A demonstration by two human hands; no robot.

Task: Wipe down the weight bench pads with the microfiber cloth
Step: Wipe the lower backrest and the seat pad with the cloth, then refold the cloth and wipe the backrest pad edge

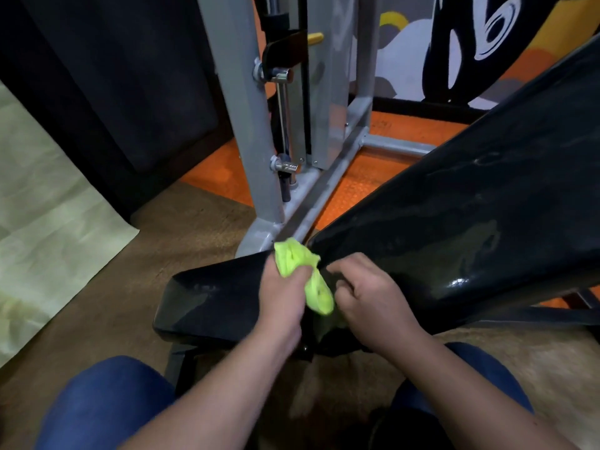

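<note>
Head view, left hand (284,292) fingers gripping green cloth (305,274), right hand (370,297) fingers curled, grey frame (256,141) behind bench pads (470,206)

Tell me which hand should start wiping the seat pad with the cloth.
Left, probably. The left hand already grips the bunched yellow-green cloth and sits over the seat pad. The right hand only touches the cloth's hanging end, beside the inclined back pad.

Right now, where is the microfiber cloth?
In the head view the yellow-green microfiber cloth sits at lower centre, bunched in the left hand, over the gap between the seat pad and the inclined back pad, beside the right hand.
</note>
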